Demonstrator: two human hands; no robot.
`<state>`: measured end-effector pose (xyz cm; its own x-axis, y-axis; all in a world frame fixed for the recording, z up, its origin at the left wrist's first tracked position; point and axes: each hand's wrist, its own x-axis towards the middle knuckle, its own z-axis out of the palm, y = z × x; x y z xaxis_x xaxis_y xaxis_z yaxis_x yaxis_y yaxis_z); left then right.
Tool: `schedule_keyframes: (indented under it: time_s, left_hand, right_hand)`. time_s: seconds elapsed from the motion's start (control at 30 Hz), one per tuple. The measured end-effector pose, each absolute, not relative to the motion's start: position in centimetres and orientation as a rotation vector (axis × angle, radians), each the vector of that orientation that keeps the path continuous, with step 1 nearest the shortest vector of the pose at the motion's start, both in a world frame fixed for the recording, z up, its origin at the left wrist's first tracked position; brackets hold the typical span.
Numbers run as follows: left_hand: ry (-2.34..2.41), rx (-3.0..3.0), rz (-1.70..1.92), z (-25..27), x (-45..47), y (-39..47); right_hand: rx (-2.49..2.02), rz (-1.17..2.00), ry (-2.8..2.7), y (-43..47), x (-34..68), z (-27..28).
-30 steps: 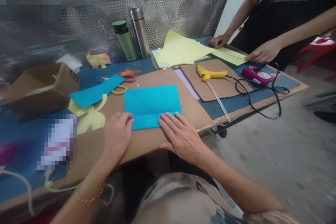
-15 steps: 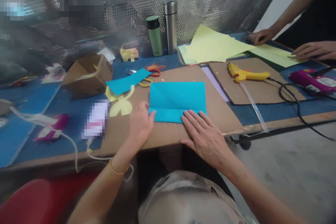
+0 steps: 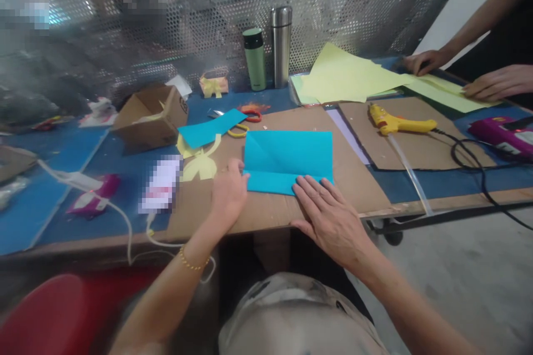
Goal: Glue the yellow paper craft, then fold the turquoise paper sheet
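Note:
A sheet of blue paper (image 3: pixel 287 151) lies on a brown cardboard sheet (image 3: pixel 266 213), with a folded strip along its near edge. My left hand (image 3: pixel 230 191) is at its left edge, fingers curled and thumb against the fold, pinching that side. Flat on the right part of the folded strip rests my right hand (image 3: pixel 327 213), its fingers stretched out and pressing down. Beyond my left hand are cut pale-yellow paper pieces (image 3: pixel 200 167) and another blue paper piece (image 3: pixel 212 128), which partly covers scissors with a yellow handle (image 3: pixel 239 131).
A yellow glue gun (image 3: pixel 402 122) lies on cardboard to the right, its black cord trailing. At the back stand a green flask (image 3: pixel 255 61) and a steel flask (image 3: pixel 281 50). A cardboard box (image 3: pixel 152 119) sits left. Another person's hands (image 3: pixel 493 83) touch yellow-green paper (image 3: pixel 353 77).
The view has turned slightly left, so everything sits a little further right. Both my hands keep nearly the same place on the blue paper.

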<state>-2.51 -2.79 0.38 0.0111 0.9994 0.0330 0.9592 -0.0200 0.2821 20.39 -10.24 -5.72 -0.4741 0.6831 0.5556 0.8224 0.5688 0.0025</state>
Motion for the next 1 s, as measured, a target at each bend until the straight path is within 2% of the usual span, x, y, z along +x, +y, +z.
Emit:
schedule_keyframes:
  time_s: [0.4, 0.83, 1.0]
  left_hand:
    - [2.131, 2.141, 0.138, 1.0, -2.0, -2.7]
    - [2.185, 2.690, 0.077, -0.3, -2.3, -3.2]
    - [1.740, 3.146, 0.201, -0.3, -2.6, -2.6]
  right_hand:
    - [-1.214, -0.341, -2.303, -10.2, 20.5, -5.9]
    - [-1.239, -0.319, -2.323, -10.1, 20.4, -5.8]
    - [-1.249, -0.356, -2.349, -10.0, 20.4, -5.6]
